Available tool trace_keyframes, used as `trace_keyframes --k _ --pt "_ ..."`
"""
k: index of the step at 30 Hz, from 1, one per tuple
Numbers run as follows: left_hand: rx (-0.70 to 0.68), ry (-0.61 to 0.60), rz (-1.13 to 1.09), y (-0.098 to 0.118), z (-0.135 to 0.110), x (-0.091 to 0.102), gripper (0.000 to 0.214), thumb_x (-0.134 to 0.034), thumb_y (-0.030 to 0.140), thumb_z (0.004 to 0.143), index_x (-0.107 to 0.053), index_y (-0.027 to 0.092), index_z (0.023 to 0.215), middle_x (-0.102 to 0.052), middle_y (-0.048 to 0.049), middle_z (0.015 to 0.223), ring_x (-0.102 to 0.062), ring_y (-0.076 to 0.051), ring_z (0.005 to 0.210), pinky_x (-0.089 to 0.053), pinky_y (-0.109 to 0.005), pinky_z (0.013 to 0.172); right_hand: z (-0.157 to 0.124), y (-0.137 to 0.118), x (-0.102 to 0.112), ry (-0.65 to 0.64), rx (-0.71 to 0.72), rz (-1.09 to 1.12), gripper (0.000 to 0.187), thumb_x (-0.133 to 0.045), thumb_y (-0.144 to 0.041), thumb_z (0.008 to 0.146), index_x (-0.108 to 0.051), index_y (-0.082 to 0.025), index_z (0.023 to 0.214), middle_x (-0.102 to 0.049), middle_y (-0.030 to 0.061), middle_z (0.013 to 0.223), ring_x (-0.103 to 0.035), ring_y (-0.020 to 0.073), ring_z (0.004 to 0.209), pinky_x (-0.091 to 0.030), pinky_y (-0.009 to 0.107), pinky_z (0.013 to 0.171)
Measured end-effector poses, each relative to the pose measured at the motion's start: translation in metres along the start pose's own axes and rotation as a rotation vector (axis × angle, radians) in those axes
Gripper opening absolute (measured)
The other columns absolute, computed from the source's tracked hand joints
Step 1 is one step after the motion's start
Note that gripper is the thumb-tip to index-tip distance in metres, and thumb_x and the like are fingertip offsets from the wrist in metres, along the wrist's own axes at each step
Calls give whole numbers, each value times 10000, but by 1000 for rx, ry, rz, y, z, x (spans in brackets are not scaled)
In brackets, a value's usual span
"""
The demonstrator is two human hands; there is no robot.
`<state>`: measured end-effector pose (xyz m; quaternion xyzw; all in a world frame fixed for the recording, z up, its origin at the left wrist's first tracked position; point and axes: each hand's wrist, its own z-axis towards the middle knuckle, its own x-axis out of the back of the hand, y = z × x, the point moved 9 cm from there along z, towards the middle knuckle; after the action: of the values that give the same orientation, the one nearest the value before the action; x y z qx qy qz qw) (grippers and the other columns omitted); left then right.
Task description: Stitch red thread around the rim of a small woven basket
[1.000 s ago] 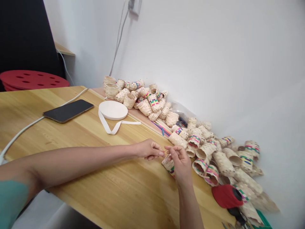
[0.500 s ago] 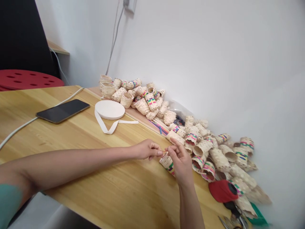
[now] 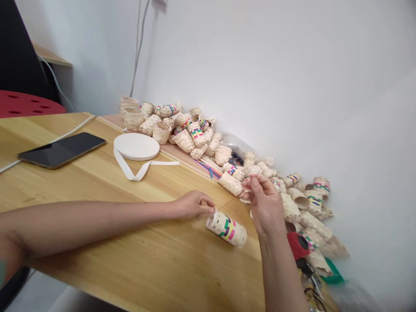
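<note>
A small woven cylinder basket [image 3: 230, 229] lies tilted on the wooden table, cream-coloured with a pink, yellow, green and purple checked band. At its left rim, my left hand [image 3: 195, 204] pinches the edge between thumb and fingers. My right hand [image 3: 264, 201] is raised up and to the right of the basket, its thumb and forefinger pressed together. From the rim toward that hand runs a thin thread [image 3: 225, 205], faint against the wood. The tip of the right-hand pinch is too small to make out clearly.
A long heap of woven baskets [image 3: 184, 141] lies along the wall. A white ribbon roll [image 3: 138, 146] and a phone [image 3: 63, 149] with a white cable are at left. Coloured strips [image 3: 208, 168] lie before the heap; a red object [image 3: 297, 245] is at lower right.
My right hand has moved away from the basket rim, up and to the right, drawing out the thread. My left hand stays at the rim. The view has shifted slightly right.
</note>
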<state>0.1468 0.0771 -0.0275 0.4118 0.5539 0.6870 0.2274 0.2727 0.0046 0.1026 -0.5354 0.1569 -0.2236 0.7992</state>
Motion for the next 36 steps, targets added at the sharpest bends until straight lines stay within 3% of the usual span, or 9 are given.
trace_keyframes --k 3,7,15,18,21,25,30,33,36 --pt "12 -17 98 8 -5 -15 405 -759 460 619 -694 161 884 -666 -5 796 -536 -136 658 -336 -208 553 -1 -3 -1 11 -25 78 292 -795 -408 653 -669 -208 823 -611 -28 758 -590 96 670 -499 174 513" --pt "14 45 275 16 -13 -29 591 -815 527 521 -603 181 950 -642 -3 914 -561 -185 791 -346 -220 603 -8 -9 -3 1 -54 220 280 -837 -358 613 -673 -201 776 -588 -56 701 -597 79 645 -551 189 570" --pt "-230 46 161 40 7 -59 155 -680 264 764 -589 139 760 -567 16 761 -509 -128 717 -354 -198 623 -24 -50 -11 -109 42 231 151 -766 -304 737 -679 -201 805 -603 -49 646 -600 74 612 -548 202 598" --pt "-297 0 134 57 10 -45 121 -621 247 818 -613 131 786 -559 26 707 -486 -101 650 -350 -185 600 -34 -84 12 -21 185 218 103 -749 -273 761 -678 -210 802 -595 -51 662 -591 70 602 -543 214 617" --pt "-360 -4 115 71 0 -12 175 -602 298 841 -639 142 911 -575 31 694 -426 -79 561 -315 -176 533 -53 -108 44 92 337 178 72 -728 -258 791 -678 -221 827 -586 -47 699 -581 78 614 -543 245 636" --pt "-413 83 206 74 -27 38 347 -651 269 805 -587 173 1133 -621 19 801 -472 -83 591 -353 -175 556 -73 -88 60 124 320 91 79 -708 -266 814 -674 -200 840 -587 -21 724 -586 98 647 -538 252 634" --pt "-475 51 427 67 -62 59 333 -532 250 908 -564 198 1236 -678 -43 1012 -615 -141 848 -440 -207 752 -77 -47 32 6 267 -22 59 -672 -251 840 -685 -215 885 -600 -10 701 -588 120 645 -543 298 636" --pt "-549 46 449 68 -76 64 271 -509 271 933 -620 175 1160 -662 -82 1110 -611 -168 994 -436 -223 854 -77 -50 6 -66 349 -142 57 -644 -220 853 -687 -222 890 -609 -7 675 -584 126 634 -526 285 610" --pt "-564 101 443 64 -79 70 268 -508 315 939 -658 162 1100 -669 -90 1049 -618 -170 964 -446 -223 832 -77 -58 -17 -112 406 -278 75 -616 -210 864 -685 -228 888 -610 -16 634 -581 121 622 -505 246 588"
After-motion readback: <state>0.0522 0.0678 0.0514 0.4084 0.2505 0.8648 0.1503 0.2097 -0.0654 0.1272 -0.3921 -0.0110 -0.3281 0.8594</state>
